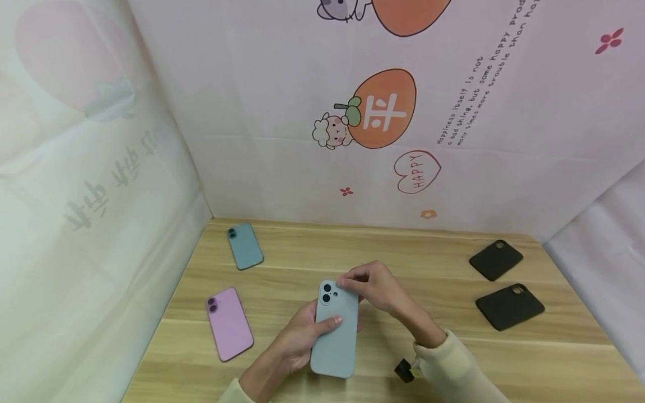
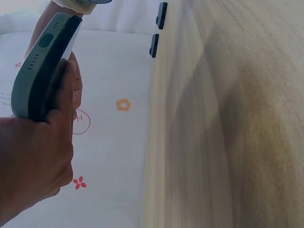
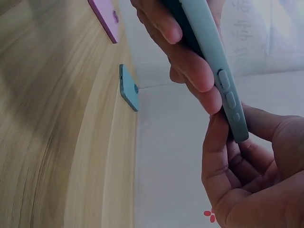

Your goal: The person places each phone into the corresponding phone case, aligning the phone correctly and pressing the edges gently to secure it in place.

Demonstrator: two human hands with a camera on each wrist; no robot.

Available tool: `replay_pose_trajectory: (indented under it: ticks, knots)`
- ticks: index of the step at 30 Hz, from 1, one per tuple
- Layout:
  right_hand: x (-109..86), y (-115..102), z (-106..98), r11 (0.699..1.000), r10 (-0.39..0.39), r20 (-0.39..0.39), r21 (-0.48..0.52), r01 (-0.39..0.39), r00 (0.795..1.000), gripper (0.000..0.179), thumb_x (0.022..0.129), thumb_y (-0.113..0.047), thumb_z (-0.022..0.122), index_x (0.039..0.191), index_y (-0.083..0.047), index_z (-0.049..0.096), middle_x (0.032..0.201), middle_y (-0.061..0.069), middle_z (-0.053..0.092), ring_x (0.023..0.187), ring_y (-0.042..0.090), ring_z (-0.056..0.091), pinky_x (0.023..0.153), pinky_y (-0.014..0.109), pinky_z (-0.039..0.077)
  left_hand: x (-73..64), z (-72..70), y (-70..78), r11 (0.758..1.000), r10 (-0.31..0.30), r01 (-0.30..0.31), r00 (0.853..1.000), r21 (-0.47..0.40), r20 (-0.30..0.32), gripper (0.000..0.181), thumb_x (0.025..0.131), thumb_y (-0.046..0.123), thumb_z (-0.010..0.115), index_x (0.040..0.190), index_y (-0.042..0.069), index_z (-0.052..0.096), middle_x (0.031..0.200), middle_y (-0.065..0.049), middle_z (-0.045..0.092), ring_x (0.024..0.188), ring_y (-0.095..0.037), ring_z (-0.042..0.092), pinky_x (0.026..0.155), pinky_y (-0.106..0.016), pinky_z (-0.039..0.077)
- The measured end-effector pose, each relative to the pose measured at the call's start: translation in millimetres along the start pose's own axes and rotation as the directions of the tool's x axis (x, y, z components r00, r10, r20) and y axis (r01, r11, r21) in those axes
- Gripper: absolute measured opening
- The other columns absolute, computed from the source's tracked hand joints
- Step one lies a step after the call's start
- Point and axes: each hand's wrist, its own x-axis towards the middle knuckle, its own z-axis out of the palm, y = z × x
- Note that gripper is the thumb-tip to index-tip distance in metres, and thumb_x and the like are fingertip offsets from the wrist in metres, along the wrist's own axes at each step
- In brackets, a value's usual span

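A smartphone in a pale blue phone case (image 1: 333,350) is held above the table's near middle, its back with two camera lenses facing up. My left hand (image 1: 301,334) grips it, thumb across the back and fingers beneath the far side. With thumb and fingers, my right hand (image 1: 377,286) pinches its top right corner. In the right wrist view the case's side buttons (image 3: 227,85) show, with the darker phone edge along it. The left wrist view shows the case's bottom end (image 2: 33,66) with its port opening and speaker holes. Whether the case is fully seated all round cannot be seen.
On the wooden table (image 1: 373,252) lie a blue phone (image 1: 246,247) at back left and a pink phone (image 1: 230,324) nearer. Two black phone cases, one farther back (image 1: 495,260) and one nearer (image 1: 510,307), lie at the right. Printed cloth walls (image 1: 272,112) stand behind and beside.
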Motion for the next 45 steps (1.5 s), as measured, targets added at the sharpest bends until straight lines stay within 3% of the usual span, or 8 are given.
replay_pose_trajectory:
  ticks: [5, 8, 15, 19, 28, 38, 45]
  knots:
    - [-0.3, -1.5, -0.9, 1.0, 0.001, 0.004, 0.003, -0.001, 1.0, 0.02, 0.103, -0.021, 0.072, 0.103, -0.005, 0.082, 0.087, 0.003, 0.077, 0.075, 0.019, 0.071, 0.069, 0.038, 0.065, -0.2, 1.0, 1.4, 1.0, 0.012, -0.012, 1.0, -0.026, 0.022, 0.054, 0.108, 0.008, 0.058, 0.158, 0.0, 0.038, 0.14, -0.029, 0.063, 0.126, -0.039, 0.067, 0.107, -0.055, 0.054]
    - [0.8, -3.2, -1.0, 1.0, -0.01, 0.023, 0.0, 0.01, 1.0, 0.019, 0.103, -0.022, 0.071, 0.103, -0.006, 0.082, 0.088, 0.003, 0.077, 0.075, 0.018, 0.07, 0.071, 0.041, 0.065, -0.3, 0.4, 1.6, 1.0, 0.012, -0.011, 1.0, -0.028, 0.029, 0.052, 0.109, 0.008, 0.057, 0.157, -0.001, 0.039, 0.141, -0.03, 0.062, 0.127, -0.04, 0.066, 0.108, -0.055, 0.053]
    - [7.4, -7.2, 4.3, 0.995, -0.079, 0.059, -0.06, 0.083, 0.995, 0.02, 0.102, -0.024, 0.073, 0.099, -0.007, 0.083, 0.091, 0.002, 0.078, 0.073, 0.012, 0.063, 0.062, 0.025, 0.054, -2.2, 0.9, -0.3, 0.999, -0.024, 0.022, 0.998, 0.028, 0.061, 0.049, 0.109, 0.007, 0.055, 0.155, -0.002, 0.039, 0.135, -0.022, 0.067, 0.125, -0.038, 0.067, 0.107, -0.056, 0.054]
    - [10.5, -8.5, 8.2, 0.99, -0.114, 0.074, -0.08, 0.119, 0.991, 0.018, 0.102, -0.021, 0.073, 0.097, -0.007, 0.083, 0.09, 0.002, 0.078, 0.073, 0.012, 0.061, 0.061, 0.022, 0.05, -2.3, 2.0, -2.1, 1.0, -0.019, 0.017, 0.996, 0.019, 0.084, 0.049, 0.109, 0.006, 0.055, 0.154, -0.003, 0.038, 0.137, -0.023, 0.066, 0.125, -0.039, 0.067, 0.105, -0.055, 0.055]
    - [12.2, -10.4, 12.4, 0.993, -0.08, 0.11, -0.08, 0.089, 0.991, 0.015, 0.102, -0.015, 0.072, 0.095, -0.005, 0.08, 0.088, 0.002, 0.075, 0.073, 0.012, 0.061, 0.059, 0.021, 0.05, -1.8, 1.0, -2.4, 1.0, -0.017, 0.014, 0.995, 0.028, 0.102, 0.047, 0.108, 0.001, 0.056, 0.152, -0.003, 0.042, 0.135, -0.026, 0.066, 0.123, -0.038, 0.068, 0.106, -0.05, 0.055]
    - [10.9, -5.8, 14.1, 0.989, -0.113, -0.007, -0.096, 0.112, 0.994, 0.014, 0.1, -0.019, 0.075, 0.097, -0.007, 0.082, 0.086, 0.001, 0.075, 0.073, 0.013, 0.063, 0.06, 0.023, 0.053, 0.9, -0.7, 0.4, 0.999, -0.017, 0.015, 1.0, 0.052, 0.025, 0.048, 0.109, 0.007, 0.055, 0.154, -0.002, 0.041, 0.136, -0.02, 0.067, 0.126, -0.034, 0.066, 0.111, -0.054, 0.051]
    - [5.6, -2.0, 4.7, 1.0, -0.016, -0.001, 0.016, 0.016, 1.0, 0.017, 0.099, -0.016, 0.077, 0.107, -0.002, 0.08, 0.094, 0.007, 0.078, 0.081, 0.015, 0.071, 0.072, 0.031, 0.064, 0.9, -4.0, 3.9, 0.997, 0.022, -0.017, 0.997, 0.077, -0.069, 0.051, 0.108, 0.01, 0.058, 0.155, -0.003, 0.041, 0.137, -0.02, 0.068, 0.128, -0.034, 0.065, 0.114, -0.054, 0.048]
